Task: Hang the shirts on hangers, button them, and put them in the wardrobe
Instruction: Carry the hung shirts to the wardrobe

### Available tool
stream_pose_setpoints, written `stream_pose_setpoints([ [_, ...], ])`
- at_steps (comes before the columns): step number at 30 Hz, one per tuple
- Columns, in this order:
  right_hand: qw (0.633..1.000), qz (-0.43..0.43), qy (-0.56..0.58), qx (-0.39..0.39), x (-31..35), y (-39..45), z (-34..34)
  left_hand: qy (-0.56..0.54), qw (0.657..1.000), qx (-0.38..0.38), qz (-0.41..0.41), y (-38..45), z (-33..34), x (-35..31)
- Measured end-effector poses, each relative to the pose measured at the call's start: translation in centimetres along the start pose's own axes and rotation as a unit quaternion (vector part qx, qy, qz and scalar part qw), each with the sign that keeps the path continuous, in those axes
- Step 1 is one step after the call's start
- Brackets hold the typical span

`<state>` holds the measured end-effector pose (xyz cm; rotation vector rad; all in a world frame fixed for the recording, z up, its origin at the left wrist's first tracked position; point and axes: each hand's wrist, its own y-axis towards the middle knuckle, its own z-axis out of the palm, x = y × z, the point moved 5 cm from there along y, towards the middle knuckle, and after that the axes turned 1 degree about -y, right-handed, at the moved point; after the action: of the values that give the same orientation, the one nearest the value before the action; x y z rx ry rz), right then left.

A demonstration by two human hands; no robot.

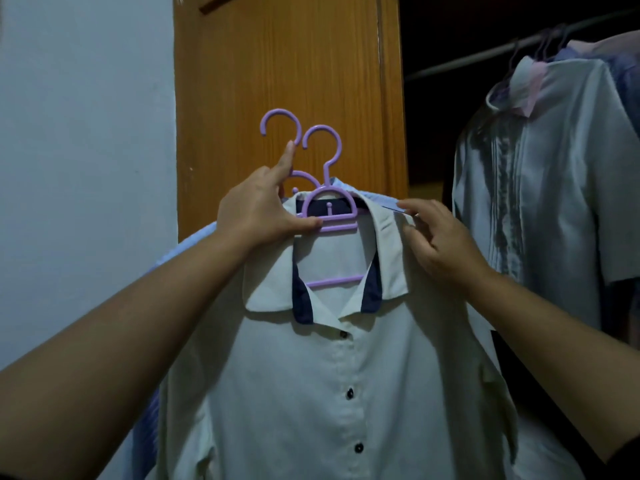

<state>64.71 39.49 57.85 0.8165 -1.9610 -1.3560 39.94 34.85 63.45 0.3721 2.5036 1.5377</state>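
Cream button-front shirt with navy collar lining (346,393) hangs on a lilac plastic hanger (329,209) right in front of me. My left hand (258,209) grips that hanger's neck, index finger up against a second lilac hook (280,123). My right hand (436,237) pinches a pale blue shirt (377,199) behind. Farther right, a white pleated blouse (554,174) hangs on the wardrobe's dark rail (485,55), beside the brown wooden door (287,64).

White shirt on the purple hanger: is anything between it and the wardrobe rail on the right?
Nothing visible blocks the way. The white shirt, held up by the left hand on its purple hanger, faces open dark space before the rail. Hung shirts already fill the rail's right part; the free stretch lies left of them.
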Motion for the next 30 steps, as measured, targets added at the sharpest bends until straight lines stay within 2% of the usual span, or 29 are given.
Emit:
stream_pose_setpoints([
  [4,0.993,-0.038,-0.079,0.080,-0.8,-0.7,-0.4,-0.024,1.000,-0.001,0.003,0.2,0.0,0.7],
  [6,0.988,-0.029,-0.108,0.109,-1.0,-0.7,-0.8,-0.033,0.999,-0.003,0.004,0.4,-0.2,1.1],
  [12,0.972,-0.045,-0.157,0.167,-0.4,-0.3,-2.1,-0.054,0.998,-0.010,-0.005,1.2,-1.2,2.2],
  [15,0.964,-0.021,-0.180,0.194,-0.9,-0.3,-2.1,-0.057,0.998,-0.010,-0.005,1.4,-1.1,2.2],
  [22,0.962,-0.013,-0.210,0.176,-1.7,-1.2,-2.7,-0.068,0.997,0.033,-0.006,1.8,0.6,2.1],
  [30,0.941,0.040,-0.269,0.200,-3.2,-1.5,-5.8,-0.032,0.996,0.070,-0.047,2.0,4.4,0.3],
])
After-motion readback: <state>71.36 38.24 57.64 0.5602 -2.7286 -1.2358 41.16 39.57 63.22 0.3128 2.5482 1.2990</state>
